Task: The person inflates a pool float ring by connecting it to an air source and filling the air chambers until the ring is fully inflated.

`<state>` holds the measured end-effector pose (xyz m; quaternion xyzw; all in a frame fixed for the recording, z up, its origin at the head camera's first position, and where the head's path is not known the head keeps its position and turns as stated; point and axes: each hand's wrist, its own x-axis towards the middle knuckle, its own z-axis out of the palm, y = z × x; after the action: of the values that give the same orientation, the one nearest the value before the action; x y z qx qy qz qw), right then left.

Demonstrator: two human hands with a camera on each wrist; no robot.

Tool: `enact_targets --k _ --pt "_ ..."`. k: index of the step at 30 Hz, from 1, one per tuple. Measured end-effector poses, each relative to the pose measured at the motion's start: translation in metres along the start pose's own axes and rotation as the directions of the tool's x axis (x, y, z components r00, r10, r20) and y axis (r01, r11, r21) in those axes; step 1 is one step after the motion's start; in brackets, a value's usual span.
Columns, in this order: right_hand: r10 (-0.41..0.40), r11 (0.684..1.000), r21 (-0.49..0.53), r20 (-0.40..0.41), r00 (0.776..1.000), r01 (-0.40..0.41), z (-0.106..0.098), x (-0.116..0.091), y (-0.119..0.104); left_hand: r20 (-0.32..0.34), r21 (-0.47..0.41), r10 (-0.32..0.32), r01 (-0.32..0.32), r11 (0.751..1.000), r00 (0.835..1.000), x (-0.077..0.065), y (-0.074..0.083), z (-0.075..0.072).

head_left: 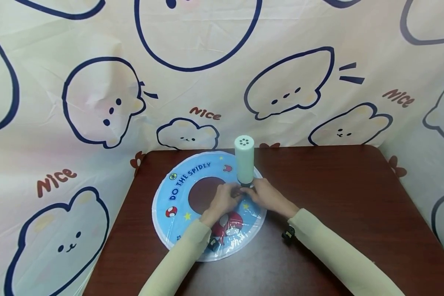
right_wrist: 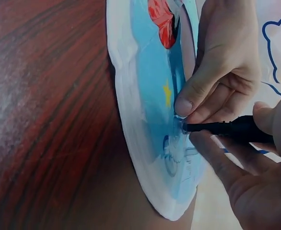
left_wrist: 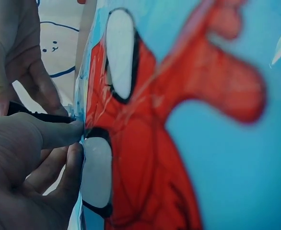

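Observation:
A blue inflatable swim ring (head_left: 192,164), printed "DO THE SPIDEY" with a red figure, lies on the table, looking partly filled. A pale green cylindrical air pump (head_left: 245,160) stands upright over its right side, with a black nozzle (right_wrist: 231,127) at its lower end. My left hand (head_left: 223,199) pinches the ring's clear valve (right_wrist: 180,125) between thumb and fingers. Against that valve sits the nozzle tip; how deep it goes cannot be seen. My right hand (head_left: 268,196) grips the nozzle, thumb on one side and fingers on the other, in the right wrist view.
The dark brown wooden table (head_left: 336,205) extends right of the ring. Behind and beside it hangs a pale cloth (head_left: 222,86) with cartoon outlines. Small black wrist devices (head_left: 288,235) hang below both sleeves.

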<state>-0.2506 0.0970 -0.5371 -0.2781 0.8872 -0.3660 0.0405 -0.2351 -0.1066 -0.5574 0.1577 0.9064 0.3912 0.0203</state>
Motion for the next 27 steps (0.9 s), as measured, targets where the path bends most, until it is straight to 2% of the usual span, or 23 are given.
enact_targets --k 7,16,22,27 --pt "-0.029 0.999 -0.030 -0.025 0.999 0.028 0.000 -0.004 0.003 -0.002 0.003 -0.014 0.014 1.000 1.000 0.002 0.000 0.000" --pt "0.011 0.996 0.085 0.010 1.000 -0.012 0.003 -0.014 0.012 0.025 -0.036 -0.035 0.036 0.999 0.999 0.001 0.000 0.000" --pt "-0.035 0.996 0.077 0.002 0.999 0.035 0.006 -0.017 0.014 0.033 -0.041 -0.040 0.041 0.998 0.999 0.001 0.000 -0.001" --pt "-0.083 0.996 0.022 -0.022 0.996 0.084 0.008 -0.016 0.015 0.026 -0.035 -0.034 0.034 0.999 0.999 0.003 0.001 -0.001"
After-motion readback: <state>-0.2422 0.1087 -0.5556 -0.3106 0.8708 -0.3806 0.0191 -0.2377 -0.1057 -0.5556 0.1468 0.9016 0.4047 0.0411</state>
